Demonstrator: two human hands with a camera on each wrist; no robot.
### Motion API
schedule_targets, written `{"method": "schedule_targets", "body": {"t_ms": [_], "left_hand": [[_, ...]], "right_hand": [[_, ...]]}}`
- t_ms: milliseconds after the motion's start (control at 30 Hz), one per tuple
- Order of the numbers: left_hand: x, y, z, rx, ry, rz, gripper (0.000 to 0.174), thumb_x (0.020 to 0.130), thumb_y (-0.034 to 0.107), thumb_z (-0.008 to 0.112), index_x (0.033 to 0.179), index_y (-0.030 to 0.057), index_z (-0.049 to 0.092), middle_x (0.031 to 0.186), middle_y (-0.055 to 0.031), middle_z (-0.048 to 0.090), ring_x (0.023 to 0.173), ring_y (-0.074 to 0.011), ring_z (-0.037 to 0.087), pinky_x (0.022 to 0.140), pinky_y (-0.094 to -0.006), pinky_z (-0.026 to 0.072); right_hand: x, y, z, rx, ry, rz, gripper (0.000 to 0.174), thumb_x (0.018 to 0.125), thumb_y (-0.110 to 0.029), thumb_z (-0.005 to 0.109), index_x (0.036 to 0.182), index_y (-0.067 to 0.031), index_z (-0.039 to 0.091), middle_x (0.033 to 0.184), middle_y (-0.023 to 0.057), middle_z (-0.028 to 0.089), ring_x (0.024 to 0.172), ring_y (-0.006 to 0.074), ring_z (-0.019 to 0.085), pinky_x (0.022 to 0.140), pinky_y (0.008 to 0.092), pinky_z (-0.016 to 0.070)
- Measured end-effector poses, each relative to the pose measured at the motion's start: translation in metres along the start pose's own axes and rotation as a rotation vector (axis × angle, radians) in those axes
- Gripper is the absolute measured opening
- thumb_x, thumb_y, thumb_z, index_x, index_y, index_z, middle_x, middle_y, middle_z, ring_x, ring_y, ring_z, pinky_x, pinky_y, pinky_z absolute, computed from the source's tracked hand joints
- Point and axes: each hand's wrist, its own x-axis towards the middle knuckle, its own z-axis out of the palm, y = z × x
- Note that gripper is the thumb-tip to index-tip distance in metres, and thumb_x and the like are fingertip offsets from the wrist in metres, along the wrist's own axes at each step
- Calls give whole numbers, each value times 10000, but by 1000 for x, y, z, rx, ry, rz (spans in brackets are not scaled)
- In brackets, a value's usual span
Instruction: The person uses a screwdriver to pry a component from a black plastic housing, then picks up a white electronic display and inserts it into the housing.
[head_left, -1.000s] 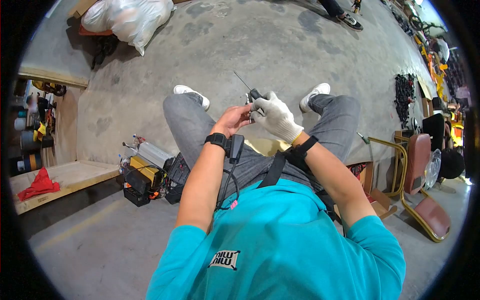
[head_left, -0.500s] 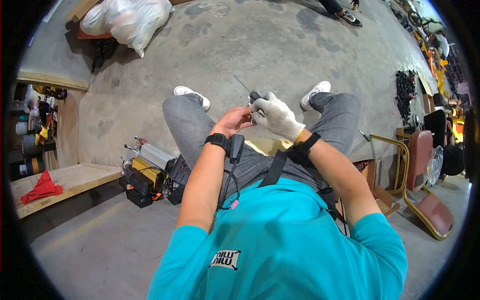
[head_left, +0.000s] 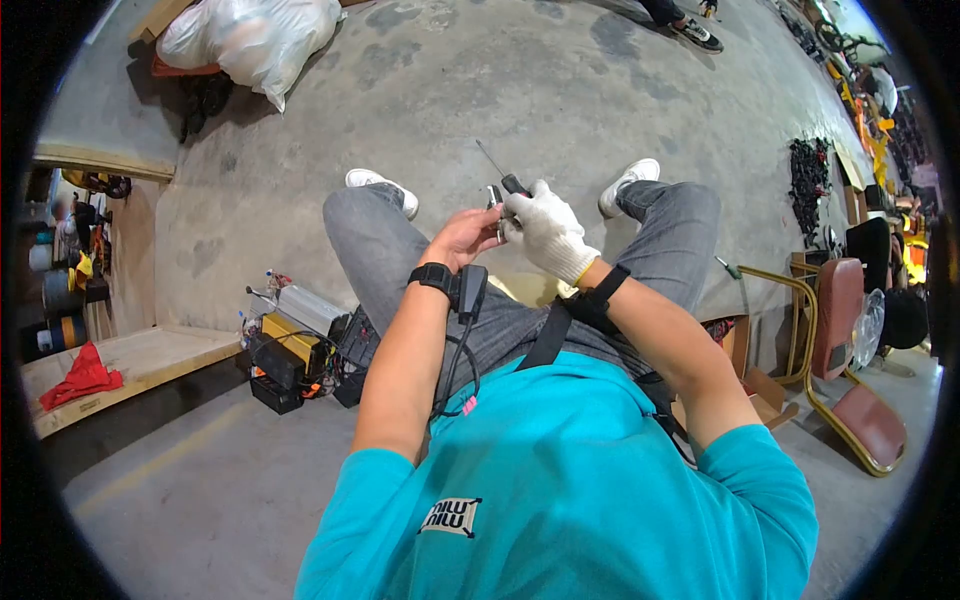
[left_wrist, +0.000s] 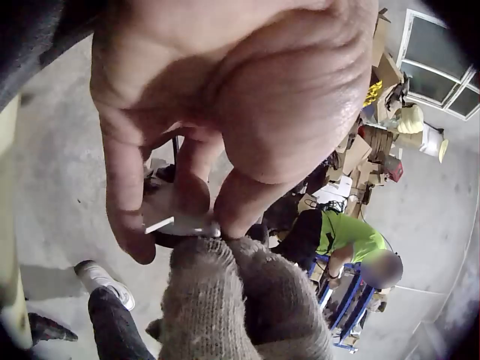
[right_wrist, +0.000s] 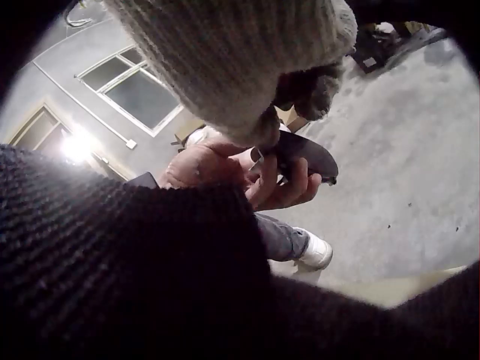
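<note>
My bare left hand (head_left: 468, 238) pinches a small dark and metallic part (head_left: 495, 196) between thumb and fingers; in the right wrist view that part (right_wrist: 311, 159) looks dark and curved. Against it rests my right hand (head_left: 547, 232) in a whitish knit glove, its fingers curled round the dark handle of a screwdriver (head_left: 514, 185). The thin shaft points up and away to the left, clear of the part. In the left wrist view the gloved fingertips (left_wrist: 202, 262) meet the left fingertips, and a short white piece (left_wrist: 159, 224) shows there.
On the left stand a wooden bench (head_left: 150, 355) with a red cloth (head_left: 82, 376) and a metal and yellow device (head_left: 290, 335). A folding chair (head_left: 835, 320) is on the right. A white bag (head_left: 250, 45) lies at the far left; another person's shoe (head_left: 700, 36) shows at the top.
The screwdriver has shifted slightly right, and its shaft tip has swung a little up and right. More of the small part shows beside the handle. Both hands stay close together.
</note>
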Motion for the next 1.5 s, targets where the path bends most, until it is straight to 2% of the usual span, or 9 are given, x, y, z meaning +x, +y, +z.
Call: {"method": "schedule_targets", "body": {"t_ms": [233, 367, 500, 533, 900, 1167, 1300, 1400, 1500], "left_hand": [[2, 0, 0, -82, -32, 15, 232, 952, 216, 670, 979, -6, 612, 953, -77, 640, 935, -206, 668, 854, -338, 595], [-1, 5, 3, -79, 82, 28, 233, 947, 207, 676, 929, -4, 580, 916, -90, 622, 902, -239, 680, 851, -333, 601], [1, 1, -4, -97, 115, 34, 272, 948, 232, 679, 984, -18, 578, 948, -126, 645, 940, -269, 689, 850, -328, 596], [1, 0, -5, -95, 119, 42, 279, 949, 235, 677, 984, -23, 577, 950, -131, 645, 943, -271, 691, 847, -326, 597], [-1, -1, -7, -73, 120, 68, 313, 979, 272, 630, 1004, -38, 588, 962, -142, 657, 940, -263, 690, 854, -329, 592], [-9, 4, 0, -84, 166, 90, 288, 991, 257, 607, 1056, -24, 591, 963, -129, 666, 917, -247, 690, 803, -322, 589], [-14, 8, 6, 29, 95, 44, 277, 998, 261, 584, 1129, 18, 592, 986, -122, 685, 908, -220, 690, 759, -301, 562], [-17, 9, 9, 60, -13, 25, 282, 997, 269, 574, 1169, 46, 595, 999, -115, 693, 899, -214, 692, 729, -292, 535], [-16, 9, 10, 61, -80, 15, 300, 987, 292, 581, 1178, 61, 603, 997, -106, 695, 879, -215, 693, 712, -290, 518]], "right_hand": [[9, 35, 8, 187, 113, 59, 181, 809, -216, 646, 903, -68, 689, 823, 234, 643, 810, 392, 656, 717, 458, 530], [11, 69, 1, 240, -140, 421, 284, 782, -245, 654, 950, -19, 694, 875, 250, 676, 830, 368, 672, 731, 422, 529], [18, 100, 7, 419, -221, 621, 357, 804, -296, 655, 1002, -2, 694, 781, 181, 689, 636, 258, 679, 640, 373, 541], [20, 105, 8, 430, -206, 619, 384, 819, -318, 649, 1024, 5, 693, 746, 138, 678, 611, 202, 663, 610, 347, 539], [21, 132, 5, 531, -46, 682, 409, 863, -324, 610, 1069, 24, 674, 677, 97, 639, 587, 175, 636, 571, 321, 527], [21, 111, -17, 1050, 245, 786, 447, 896, -196, 613, 1277, 28, 547, 893, 75, 609, 724, 155, 629, 618, 280, 550], [16, 101, -32, 1270, 146, 660, 510, 880, -170, 648, 1319, 54, 515, 943, 67, 591, 765, 139, 623, 654, 270, 553], [7, 88, -31, 1127, -45, 509, 401, 841, -191, 692, 1135, 54, 574, 896, 50, 559, 739, 108, 583, 662, 265, 534], [-1, 80, -25, 922, -156, 483, 422, 808, -244, 711, 1091, 43, 585, 838, 42, 562, 712, 118, 575, 637, 256, 499]]}}
